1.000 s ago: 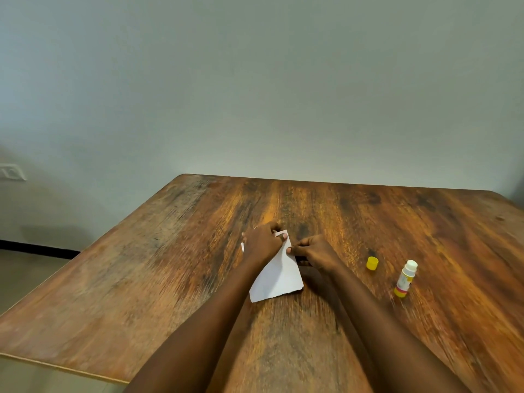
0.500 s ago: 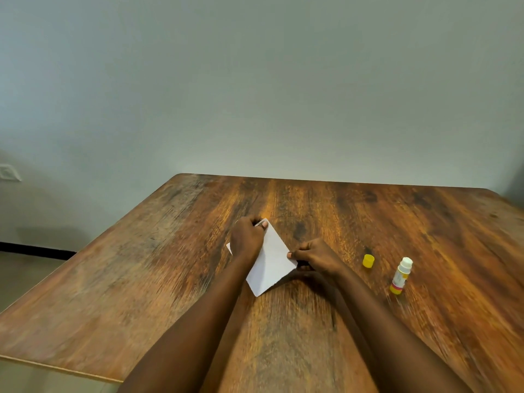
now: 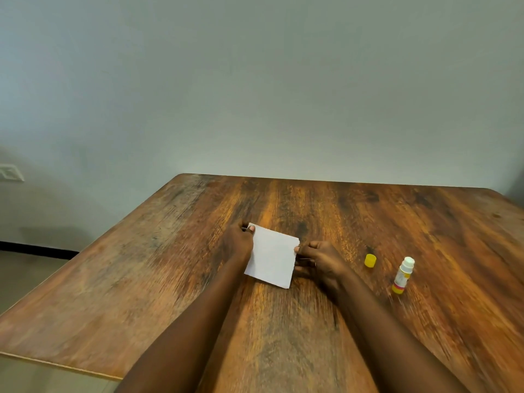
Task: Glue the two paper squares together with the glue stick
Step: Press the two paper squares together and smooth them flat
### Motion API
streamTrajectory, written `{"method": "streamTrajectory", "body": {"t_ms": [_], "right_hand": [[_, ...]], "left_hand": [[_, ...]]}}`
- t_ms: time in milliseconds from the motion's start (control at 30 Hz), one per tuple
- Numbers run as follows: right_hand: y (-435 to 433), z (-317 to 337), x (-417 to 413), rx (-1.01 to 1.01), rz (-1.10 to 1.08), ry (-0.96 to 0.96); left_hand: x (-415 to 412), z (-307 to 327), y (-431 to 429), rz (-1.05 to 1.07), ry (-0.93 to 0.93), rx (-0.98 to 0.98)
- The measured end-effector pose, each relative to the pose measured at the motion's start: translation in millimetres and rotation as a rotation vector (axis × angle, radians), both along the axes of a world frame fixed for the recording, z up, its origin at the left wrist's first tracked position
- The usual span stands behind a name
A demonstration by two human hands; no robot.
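Two hands hold one white sheet of paper (image 3: 271, 256) between them, low over the wooden table (image 3: 141, 279). The left hand (image 3: 236, 243) pinches the sheet at its far left corner, thumb tip on top. The right hand (image 3: 317, 260) pinches the middle of the right edge, fingers closed on the paper. Only one white surface shows; whether the second square lies directly beneath the first, edges matched, cannot be told from this view. The sheet sits turned slightly, its near corner pointing toward the person, and whether it rests on the wood or hangs just above it is unclear.

To the right of the right hand, and apart from it, a small yellow cap (image 3: 370, 260) stands on the table. Beyond the cap stands the glue stick (image 3: 403, 276), upright and uncapped, its white tip exposed. Neither is touched by a hand.

Judged from this layout, the step in hand is aligning or pressing the squares, with gluing probably already done. Several faults could follow. If the two grips pull unevenly, the layers may slide and set crooked. Pressing only at the corner and edge may leave the centre unbonded or trap a wrinkle. Thin paper gripped hard may crease or tear at the pinch points. A sweep of the right forearm could topple the glue stick, and its open tip may dry out.
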State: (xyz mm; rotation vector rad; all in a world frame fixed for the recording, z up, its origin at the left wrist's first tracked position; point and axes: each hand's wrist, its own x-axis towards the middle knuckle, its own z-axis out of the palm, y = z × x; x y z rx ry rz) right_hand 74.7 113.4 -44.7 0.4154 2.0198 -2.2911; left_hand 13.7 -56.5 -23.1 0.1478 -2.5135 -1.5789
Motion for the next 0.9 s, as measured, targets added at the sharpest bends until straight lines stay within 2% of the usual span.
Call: {"method": "streamTrajectory", "body": {"t_ms": [133, 267, 367, 633, 900], "right_hand": [[-3, -1, 1, 0.070, -0.020, -0.053], [0, 2, -10, 0.090, -0.151, -0.064], [3, 3, -20, 0.190, -0.204, -0.065], [-5, -9, -49, 0.726, -0.304, -0.059], [-18, -17, -35, 0.817, -0.358, -0.021]], "left_hand": [[-3, -8, -2, -0.023, -0.086, 0.005], [-8, -12, -5, -0.115, -0.178, -0.153], [-14, -15, -5, -0.137, -0.215, -0.188], [-25, -22, -1, -0.190, -0.182, -0.300], [-26, -31, -5, -0.198, -0.129, -0.379]]}}
